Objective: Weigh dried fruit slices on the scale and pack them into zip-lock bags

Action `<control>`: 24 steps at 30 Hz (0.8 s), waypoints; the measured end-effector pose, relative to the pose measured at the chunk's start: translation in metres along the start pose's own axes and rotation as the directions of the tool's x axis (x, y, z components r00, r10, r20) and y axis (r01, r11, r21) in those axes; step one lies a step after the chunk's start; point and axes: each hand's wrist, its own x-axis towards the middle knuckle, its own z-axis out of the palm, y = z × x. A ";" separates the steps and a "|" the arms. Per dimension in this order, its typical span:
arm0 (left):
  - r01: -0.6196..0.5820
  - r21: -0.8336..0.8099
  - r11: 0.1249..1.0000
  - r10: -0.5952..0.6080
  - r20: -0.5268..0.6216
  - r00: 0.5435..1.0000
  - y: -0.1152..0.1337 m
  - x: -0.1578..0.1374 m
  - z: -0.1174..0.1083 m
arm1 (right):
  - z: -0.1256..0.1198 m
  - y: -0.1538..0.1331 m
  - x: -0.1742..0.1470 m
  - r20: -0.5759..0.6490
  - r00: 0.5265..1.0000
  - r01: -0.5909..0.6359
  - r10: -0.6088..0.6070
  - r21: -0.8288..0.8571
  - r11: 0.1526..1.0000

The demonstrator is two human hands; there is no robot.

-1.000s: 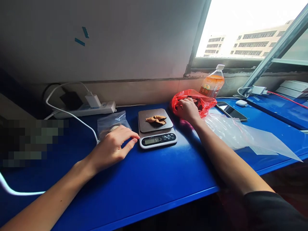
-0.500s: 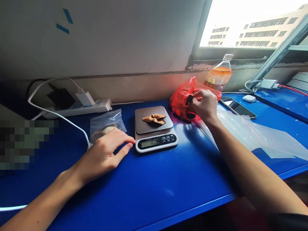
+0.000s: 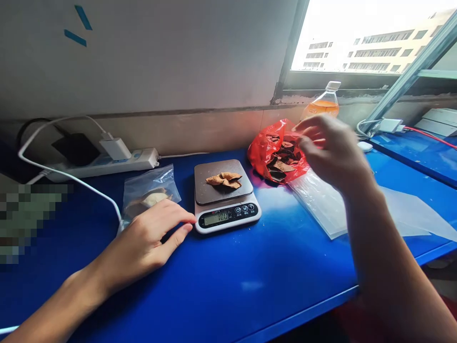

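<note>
On the blue table [image 3: 214, 281], near the middle: a small digital scale [image 3: 226, 195], with metal plate at the back and black panel at the front. On the plate, inside its edges, a small heap of dried brown pieces [image 3: 224, 180], lying close together and touching one another. On the display, seemingly the digits 1, 0 and 0 — too small for telling a decimal point.

At the left front corner of the scale, the left hand [image 3: 159, 236], palm downward, with thumb and forefinger apart and a gap between. Released, without any object in the grip. With the forefinger tip, very near to the scale's edge; impossible to tell, contact or not. Behind this hand, partly covered by it, a clear bag [image 3: 162, 174] with pale slices [image 3: 157, 196] inside.

To the right, in the air, the right hand [image 3: 328, 147], a little blurred, with bent fingers parted from the thumb. Nothing visible between them — loose, not clenched. Just beside the fingertips, a red bag [image 3: 262, 151], wide open toward the front, with more dried brown pieces inside. Below the same hand, flat on the table, transparent plastic bags [image 3: 321, 205]. Behind, partly hidden, a bottle [image 3: 323, 107] with orange drink.
</note>
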 end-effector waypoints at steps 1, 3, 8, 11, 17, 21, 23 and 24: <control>-0.002 0.001 1.000 0.002 -0.006 1.000 0.000 0.000 0.000 | -0.013 -0.003 -0.002 -0.096 0.995 0.003 0.000 0.032 0.999; -0.004 0.001 1.000 0.004 -0.011 1.000 0.001 0.000 -0.001 | -0.034 0.004 -0.003 -0.166 0.986 -0.003 0.001 -0.013 1.000; 0.078 0.046 0.996 -0.075 -0.051 0.996 -0.001 0.000 -0.003 | -0.039 0.086 -0.008 0.409 0.882 -0.090 0.234 -0.341 0.936; 0.232 0.096 0.968 -0.223 -0.099 0.970 -0.010 0.000 -0.002 | -0.027 0.127 -0.025 0.537 0.806 -0.072 0.249 -0.328 0.942; 0.327 0.115 0.938 -0.316 -0.106 0.943 -0.021 0.000 0.001 | -0.016 0.147 -0.034 0.569 0.819 0.104 0.073 -0.273 0.956; 0.321 0.117 0.940 -0.313 -0.080 0.946 -0.019 0.000 0.001 | -0.006 0.153 -0.016 0.553 0.833 0.144 0.023 -0.257 0.956; 0.321 0.117 0.940 -0.313 -0.080 0.946 -0.017 0.001 0.000 | 0.000 0.155 -0.012 0.497 0.868 0.139 0.018 -0.276 0.951; 0.321 0.117 0.940 -0.312 -0.083 0.946 -0.016 0.001 0.000 | 0.002 0.157 -0.012 0.468 0.884 0.134 0.015 -0.284 0.949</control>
